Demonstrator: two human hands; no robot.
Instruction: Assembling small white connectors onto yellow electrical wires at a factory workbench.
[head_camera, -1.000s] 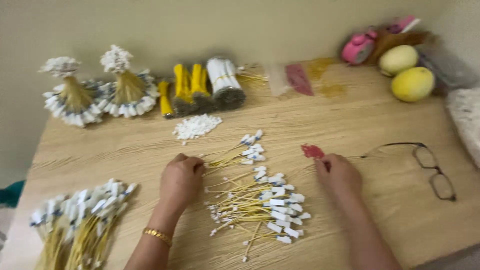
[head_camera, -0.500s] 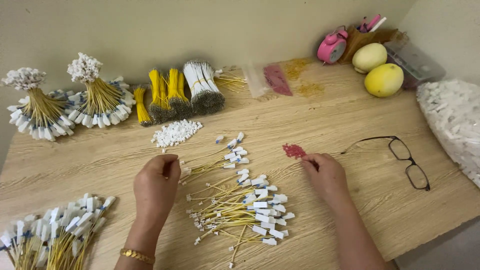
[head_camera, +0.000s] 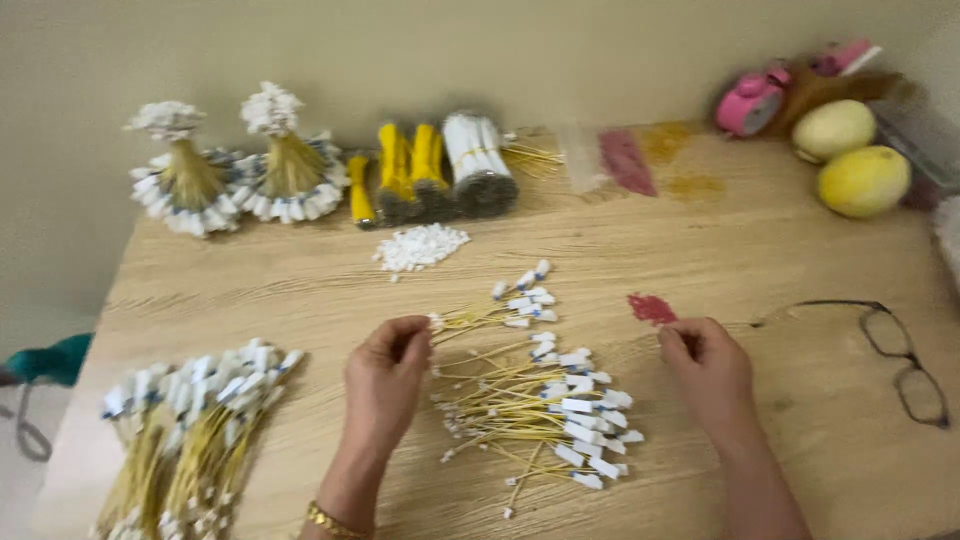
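Note:
A loose heap of yellow wires with white end plugs (head_camera: 535, 410) lies on the wooden table (head_camera: 300, 285) between my hands. A smaller fan of the same wires (head_camera: 505, 305) lies just above it. My left hand (head_camera: 385, 385) rests left of the heap, thumb and forefinger pinched on the bare ends of that upper fan. My right hand (head_camera: 710, 375) rests right of the heap, fingertips closed together beside a small red patch of tiny pieces (head_camera: 650, 308). Nothing shows between those fingertips.
A pile of finished wires (head_camera: 190, 420) lies at the front left, and small white plugs (head_camera: 420, 247) lie in a mound behind. Bundled wire bunches (head_camera: 290, 170) and yellow and white rolls (head_camera: 440, 170) line the wall. Black glasses (head_camera: 895, 355), two yellow fruits (head_camera: 862, 180) and a pink object (head_camera: 750, 100) are on the right.
The view has swung a little across the table. My left hand has edged right onto the wire ends. My right hand stays beside the red patch.

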